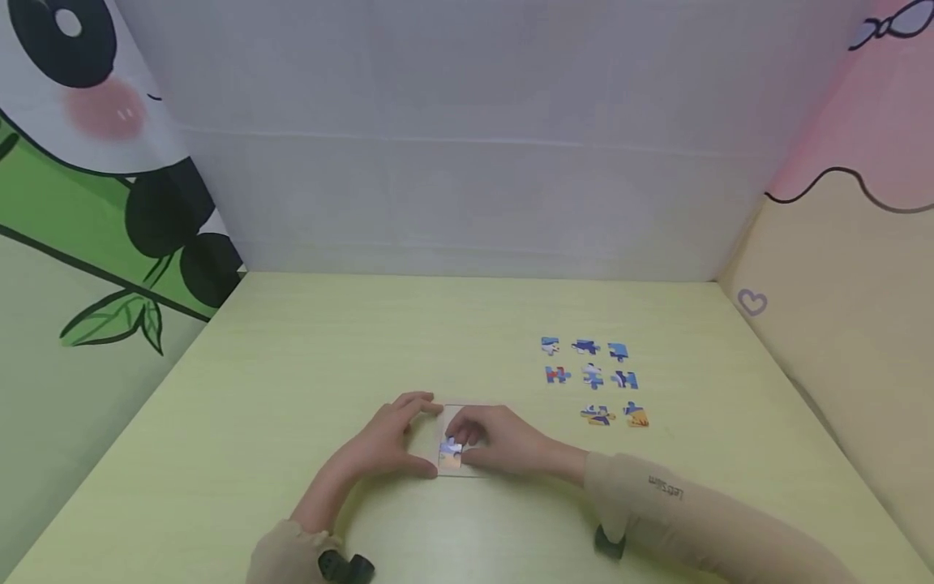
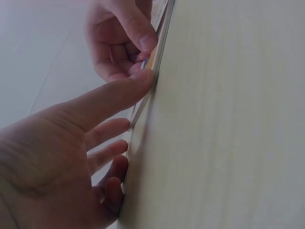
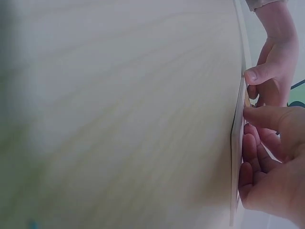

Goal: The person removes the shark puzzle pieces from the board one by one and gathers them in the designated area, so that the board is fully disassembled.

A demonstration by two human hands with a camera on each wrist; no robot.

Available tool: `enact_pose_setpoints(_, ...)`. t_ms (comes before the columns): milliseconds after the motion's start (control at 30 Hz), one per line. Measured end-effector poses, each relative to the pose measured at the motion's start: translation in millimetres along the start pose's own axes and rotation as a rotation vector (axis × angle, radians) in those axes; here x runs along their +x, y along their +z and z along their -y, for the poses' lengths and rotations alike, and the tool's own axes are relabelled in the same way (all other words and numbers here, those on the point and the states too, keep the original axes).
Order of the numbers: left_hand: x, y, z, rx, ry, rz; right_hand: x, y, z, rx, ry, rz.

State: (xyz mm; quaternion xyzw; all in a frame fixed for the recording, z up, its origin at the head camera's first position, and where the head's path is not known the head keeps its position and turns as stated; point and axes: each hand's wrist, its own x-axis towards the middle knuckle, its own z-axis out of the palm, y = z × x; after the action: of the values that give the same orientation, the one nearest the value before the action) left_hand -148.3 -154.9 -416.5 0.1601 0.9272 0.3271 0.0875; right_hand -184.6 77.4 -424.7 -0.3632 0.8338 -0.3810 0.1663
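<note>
A jigsaw piece with blue, white and sandy colours [image 1: 450, 456] lies in the near left corner of a pale, flat puzzle board [image 1: 443, 423]. My right hand [image 1: 503, 438] is over the board, with its curled fingers and thumb pinching this piece at its edges. My left hand [image 1: 390, 438] rests along the board's left side, thumb at the near corner and index finger towards the far one. In the left wrist view, the left thumb [image 2: 119, 93] presses against the board's edge. The right hand covers most of the board's right part.
Several loose jigsaw pieces [image 1: 593, 376] lie in rows on the table [image 1: 328, 341], right of the board and farther back. A grey-white panel [image 1: 467, 195] stands behind the table, with printed panels at the left and right.
</note>
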Motion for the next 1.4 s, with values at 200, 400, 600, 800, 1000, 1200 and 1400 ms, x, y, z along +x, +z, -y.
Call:
enact_pose_setpoints(200, -1.4, 1.5, 0.6, -0.010, 0.013, -0.010, 3.2, -1, 2, 0.012, 0.021, 0.018)
enact_pose_setpoints(400, -1.5, 2.6, 1.0, -0.005, 0.011, -0.022, 4.7, -4, 4, -0.002, 0.038, 0.027)
enact_pose_setpoints(600, -1.8, 3.8, 0.5, -0.009, 0.008, -0.026, 2.3, -9, 5, -0.024, 0.048, 0.023)
enact_pose_setpoints(800, -1.6, 5.4, 1.6, -0.008, -0.014, -0.026, -2.5, -16, 1, -0.046, 0.050, 0.014)
enact_pose_setpoints(1000, -1.2, 6.6, 0.4, -0.008, -0.037, -0.025, -10.4, -27, -6, -0.077, 0.063, -0.009)
enact_pose_setpoints(1200, -1.8, 7.5, -3.0, 0.000, -0.052, -0.031, -23.4, -42, -20, -0.122, 0.117, -0.060)
enact_pose_setpoints(1400, -3.6, 8.0, -3.6, 0.020, -0.036, -0.036, -39.9, -65, -35, -0.143, 0.084, -0.121)
